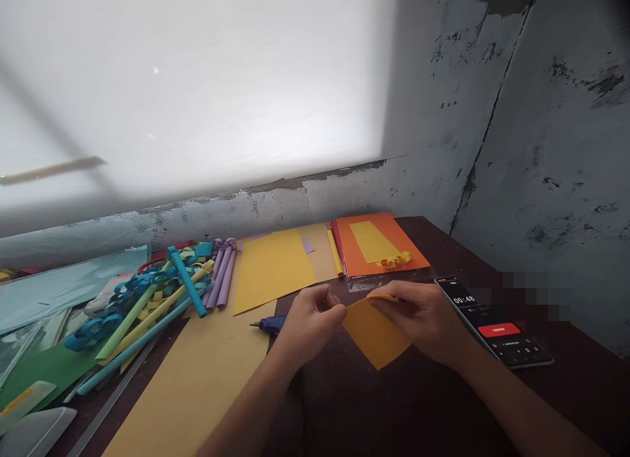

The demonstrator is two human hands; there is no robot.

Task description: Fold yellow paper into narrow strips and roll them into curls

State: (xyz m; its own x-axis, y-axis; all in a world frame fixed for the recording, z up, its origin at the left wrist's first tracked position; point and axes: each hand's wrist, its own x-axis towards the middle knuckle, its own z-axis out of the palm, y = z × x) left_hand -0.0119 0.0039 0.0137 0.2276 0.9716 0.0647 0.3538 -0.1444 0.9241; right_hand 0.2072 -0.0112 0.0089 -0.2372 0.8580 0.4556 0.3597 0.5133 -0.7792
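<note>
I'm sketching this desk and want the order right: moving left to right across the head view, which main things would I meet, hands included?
Green sheet → purple paper tubes → blue glue gun → left hand → golden-yellow sheet → right hand → phone.

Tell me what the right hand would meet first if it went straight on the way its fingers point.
Probably the left hand, just ahead of the right hand past the top edge of the paper it holds. Depth is unclear, so it might pass slightly above or below.
</note>
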